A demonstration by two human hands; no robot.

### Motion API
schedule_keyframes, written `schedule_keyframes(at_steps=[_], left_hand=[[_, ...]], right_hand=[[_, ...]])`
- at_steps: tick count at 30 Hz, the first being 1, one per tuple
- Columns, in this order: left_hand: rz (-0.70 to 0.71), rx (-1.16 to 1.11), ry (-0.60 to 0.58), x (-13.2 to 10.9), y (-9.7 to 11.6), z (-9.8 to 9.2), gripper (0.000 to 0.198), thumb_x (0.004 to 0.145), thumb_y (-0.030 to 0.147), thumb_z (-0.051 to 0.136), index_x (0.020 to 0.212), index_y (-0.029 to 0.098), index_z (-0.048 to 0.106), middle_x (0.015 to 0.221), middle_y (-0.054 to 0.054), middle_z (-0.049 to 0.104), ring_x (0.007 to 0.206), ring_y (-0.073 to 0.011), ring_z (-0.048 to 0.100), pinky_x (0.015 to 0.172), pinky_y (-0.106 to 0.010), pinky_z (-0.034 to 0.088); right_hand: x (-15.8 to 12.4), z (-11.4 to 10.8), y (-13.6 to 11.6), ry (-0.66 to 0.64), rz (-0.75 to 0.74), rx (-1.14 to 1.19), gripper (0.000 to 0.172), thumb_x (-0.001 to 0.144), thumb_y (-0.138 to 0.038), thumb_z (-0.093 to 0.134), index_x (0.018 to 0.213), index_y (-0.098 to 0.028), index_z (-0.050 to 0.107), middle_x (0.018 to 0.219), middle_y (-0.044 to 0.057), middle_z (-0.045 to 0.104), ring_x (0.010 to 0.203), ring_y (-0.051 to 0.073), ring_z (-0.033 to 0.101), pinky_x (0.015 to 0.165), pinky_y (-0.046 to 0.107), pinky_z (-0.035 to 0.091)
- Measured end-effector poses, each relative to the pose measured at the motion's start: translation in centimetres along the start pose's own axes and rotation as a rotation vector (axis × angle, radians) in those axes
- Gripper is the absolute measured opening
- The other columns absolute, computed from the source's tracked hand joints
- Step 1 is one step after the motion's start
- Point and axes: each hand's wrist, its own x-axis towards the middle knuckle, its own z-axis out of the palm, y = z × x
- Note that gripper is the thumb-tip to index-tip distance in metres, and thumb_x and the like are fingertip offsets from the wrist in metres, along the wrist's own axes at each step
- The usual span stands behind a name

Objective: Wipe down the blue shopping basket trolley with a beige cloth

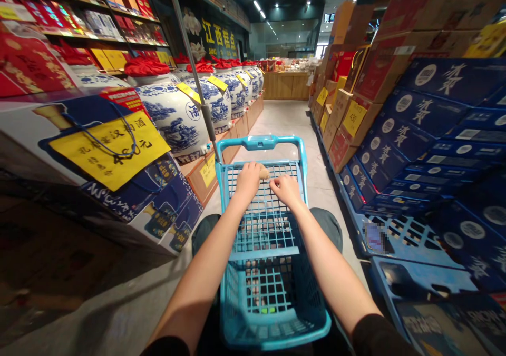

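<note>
A blue plastic shopping basket [263, 253] with grid walls stands between my knees, its handle at the far end. Over the far half of the basket, my left hand [249, 181] is closed round a small tan lump [264, 173], whose kind I cannot make out. My right hand [287, 190] is just to the right of the lump, apart from it, with curled fingers and the thumb against the index finger. Whether anything is in that pinch is hidden. Something small and green [268, 310] shows through the grid at the near end.
Blue-and-white porcelain jars [172, 115] with red cloth tops line the left side, behind a gift box [130, 187] with a yellow price sign. Stacked blue cartons [399, 129] stand on blue pallets [419, 272] at right. A grey aisle floor [279, 118] runs ahead to a wooden counter [286, 85].
</note>
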Motion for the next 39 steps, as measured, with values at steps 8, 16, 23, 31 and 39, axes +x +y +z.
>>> schedule_keyframes(at_steps=[8, 16, 23, 31, 39], left_hand=[[-0.200, -0.113, 0.293, 1.1, -1.1, 0.8, 0.055, 0.087, -0.004, 0.047, 0.131, 0.021, 0.070, 0.142, -0.011, 0.064, 0.138, -0.0288, 0.055, 0.122, -0.040, 0.046], [-0.305, -0.105, 0.289, -0.2, -2.8, 1.7, 0.059, 0.086, -0.001, 0.049, 0.134, 0.024, 0.071, 0.148, -0.010, 0.062, 0.142, -0.0310, 0.052, 0.124, -0.044, 0.046], [0.092, -0.207, 0.122, 0.3, -0.7, 2.7, 0.042, 0.089, 0.020, 0.072, 0.131, 0.022, 0.075, 0.152, -0.011, 0.058, 0.143, -0.0338, 0.049, 0.127, -0.049, 0.044], [-0.226, -0.192, 0.332, 0.4, -4.7, 2.5, 0.035, 0.094, 0.007, 0.058, 0.118, 0.019, 0.081, 0.141, -0.015, 0.065, 0.134, -0.0363, 0.057, 0.122, -0.052, 0.047], [-0.022, -0.253, 0.234, 0.6, -3.6, 3.2, 0.041, 0.089, 0.003, 0.060, 0.120, 0.021, 0.080, 0.141, -0.011, 0.066, 0.135, -0.0310, 0.056, 0.123, -0.046, 0.047]], right_hand=[[0.0, 0.0, 0.2, -0.014, -0.015, 0.012, 0.043, 0.108, -0.031, 0.047, 0.084, -0.019, 0.081, 0.099, 0.010, 0.082, 0.107, 0.025, 0.069, 0.084, 0.034, 0.036], [-0.1, 0.1, 0.3, -0.022, -0.022, -0.009, 0.044, 0.108, -0.031, 0.046, 0.084, -0.018, 0.081, 0.099, 0.010, 0.082, 0.105, 0.026, 0.068, 0.083, 0.036, 0.034], [0.1, 0.3, 0.5, -0.018, -0.001, -0.017, 0.043, 0.108, -0.032, 0.046, 0.088, -0.018, 0.081, 0.101, 0.011, 0.082, 0.107, 0.025, 0.068, 0.083, 0.034, 0.033], [0.0, 0.0, 0.6, -0.039, -0.022, 0.017, 0.042, 0.108, -0.030, 0.047, 0.086, -0.019, 0.080, 0.099, 0.009, 0.081, 0.107, 0.023, 0.066, 0.083, 0.034, 0.032], [0.0, -0.5, 0.4, -0.072, -0.009, 0.008, 0.043, 0.109, -0.031, 0.045, 0.090, -0.018, 0.081, 0.104, 0.010, 0.081, 0.110, 0.024, 0.066, 0.084, 0.034, 0.031]])
